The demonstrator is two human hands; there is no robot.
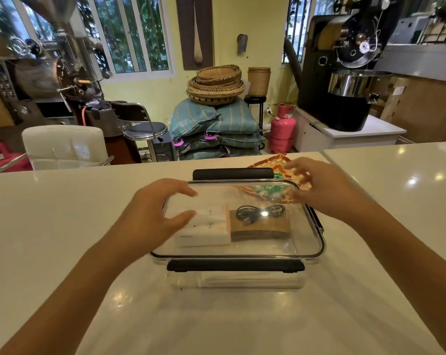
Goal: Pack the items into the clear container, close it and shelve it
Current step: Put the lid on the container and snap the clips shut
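Now we see the clear container (238,252) sitting in the middle of the white counter (63,213), with its clear lid (273,242) lying on top. Its long side runs left to right in front of us. Inside lie a white box (206,226), a brown card (261,229) with a black cable (259,213), and an orange net bag (268,193) that pokes out at the back right corner. Our left hand (155,213) hovers over the lid's left end, fingers spread wide, holding nothing. Our right hand (319,185) is open too, right by the net bag, so we think it should tuck that in. The 4 black clips look unlatched. The box's writing is too small to read.
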